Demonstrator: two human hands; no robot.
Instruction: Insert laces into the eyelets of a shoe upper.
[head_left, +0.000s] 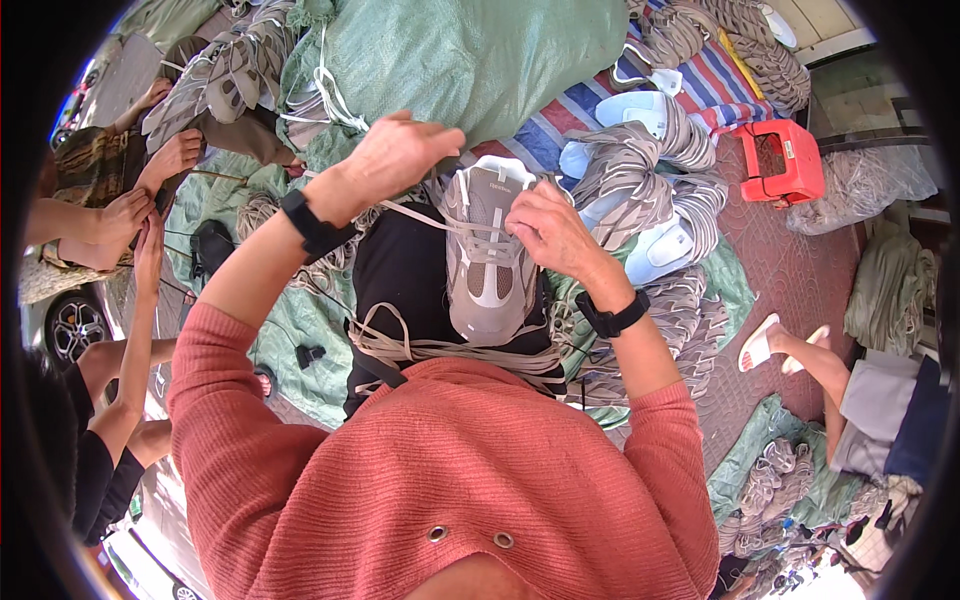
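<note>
A grey and taupe lace-up sneaker rests on my black-covered lap, its toe toward me. Beside its right row of eyelets, my right hand is closed in a pinch on the pale shoelace. My left hand is raised beyond the shoe's left side, fingers bent and closed; what they hold, if anything, is hidden. One lace end stretches from the shoe leftward beneath my left wrist. A bundle of loose beige laces lies across my lap.
Piled sneakers and uppers lie to the right on a striped sheet. A large green sack bulges ahead. A red plastic stool stands at right. Other people's hands work at left; a sandalled foot shows at right.
</note>
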